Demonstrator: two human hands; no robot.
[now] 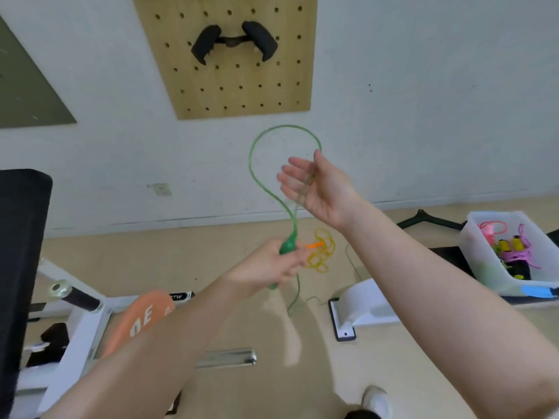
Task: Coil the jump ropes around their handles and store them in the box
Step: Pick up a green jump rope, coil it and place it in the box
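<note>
Now | left hand (269,263) grips green handles (286,247) | right hand (314,184) spread, rope (257,152) across palm | plate (142,319) "OE"

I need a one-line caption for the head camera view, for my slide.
Left hand grips the green jump rope's handles while the open right hand guides a rope loop.

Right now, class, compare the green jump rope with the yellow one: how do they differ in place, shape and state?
1. The green jump rope is held up in the air; the yellow jump rope lies on the floor.
2. The green rope arcs in one wide open loop; the yellow one is a loose tangle.
3. The left hand grips the green handle and the right hand guides its cord; nobody touches the yellow one.
Neither is in the box yet.
</note>
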